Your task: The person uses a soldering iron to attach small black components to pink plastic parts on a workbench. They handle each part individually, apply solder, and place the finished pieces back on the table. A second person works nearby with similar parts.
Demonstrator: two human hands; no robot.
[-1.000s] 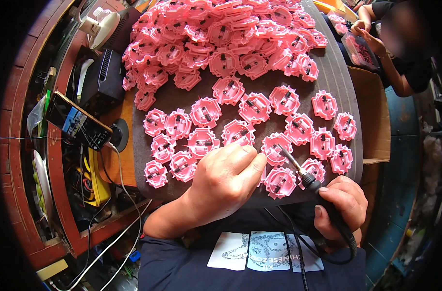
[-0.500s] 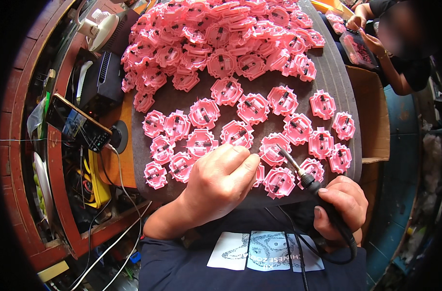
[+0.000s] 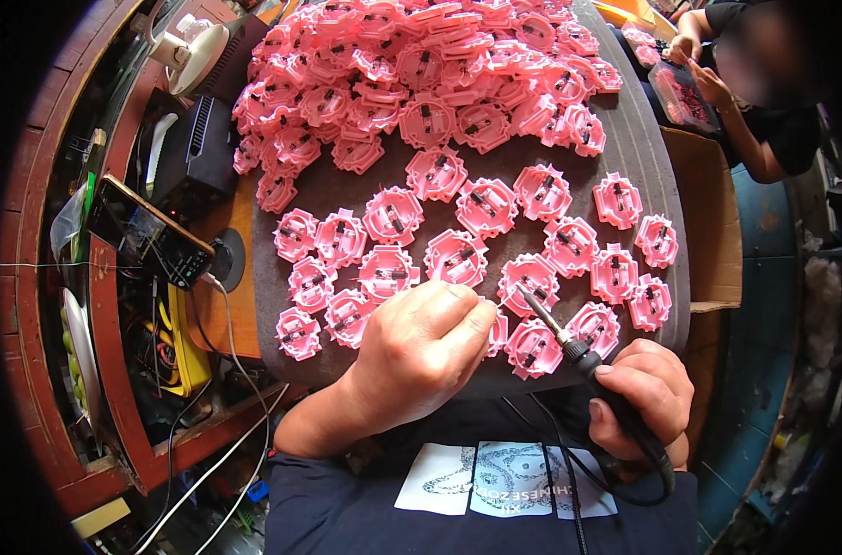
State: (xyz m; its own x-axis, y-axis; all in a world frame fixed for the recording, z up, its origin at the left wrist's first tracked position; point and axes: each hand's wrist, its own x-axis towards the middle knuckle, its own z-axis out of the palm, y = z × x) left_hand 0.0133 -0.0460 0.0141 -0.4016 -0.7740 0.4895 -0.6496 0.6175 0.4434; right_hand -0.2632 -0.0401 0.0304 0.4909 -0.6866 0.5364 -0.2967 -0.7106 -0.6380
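Observation:
My right hand (image 3: 647, 396) grips a soldering iron (image 3: 583, 355) by its black handle, with the metal tip pointing up and left. That tip is over a pink plastic housing (image 3: 537, 277) with small black and metal parts inside. My left hand (image 3: 419, 344) is closed in a pinch just left of it, and a thin solder wire (image 3: 505, 302) runs from the fingers toward the iron's tip. Whether tip and wire touch is too small to tell. Several similar open pink housings lie spread around both hands; my left hand partly covers one of them.
A large heap of pink housings (image 3: 421, 74) fills the far part of the dark grey board (image 3: 347, 190). At the left stand a phone (image 3: 148, 231) on a holder and a black box (image 3: 194, 153). The iron's cord (image 3: 624, 495) loops near my body. Far right, another person handles small parts.
The iron's tip has shifted slightly left and down, and my right hand has moved with it. The solder wire now shows beside the tip. My left hand is nearly still.

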